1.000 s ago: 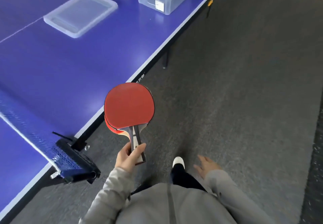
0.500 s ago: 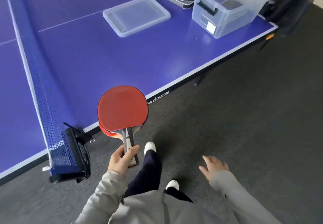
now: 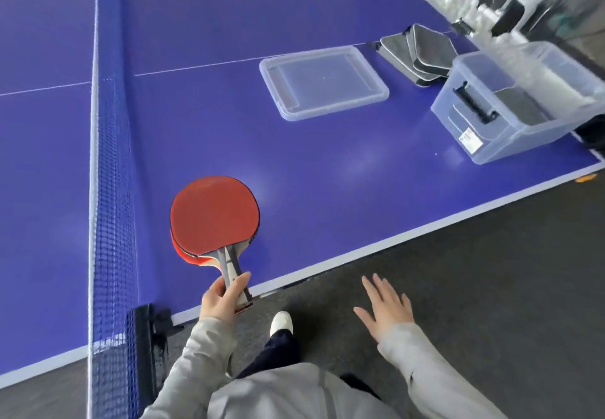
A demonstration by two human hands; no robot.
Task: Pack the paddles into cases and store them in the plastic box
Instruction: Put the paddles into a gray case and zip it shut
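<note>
- Presently, two paddles [image 3: 214, 215], stacked one upon the other with red rubber uppermost, are held at lower centre-left of the frame, above the near edge of the desk [image 3: 327, 173]. Their handles are gripped together by the left hand [image 3: 222, 300], fingers and thumb curled round them.
- At lower centre-right, over the floor, the right hand [image 3: 384, 307] is shown with fingers spread and straight; nothing is held.
- Grey cases [image 3: 422, 55] are seen piled at upper right on the desk, just beside the plastic box [image 3: 523, 138]; its lid [image 3: 322, 81] lies apart, toward upper centre.
- The step in hand is judged to be the carrying of the paddles to the cases, since neither paddle of this pair is yet packed.
- For a good result, the pair should be set down near the pile so that both hands are freed. One case should then be opened fully and a blade slid in head first.
- Care is advised that the stacked pair is not let slip apart in the single grip.
</note>
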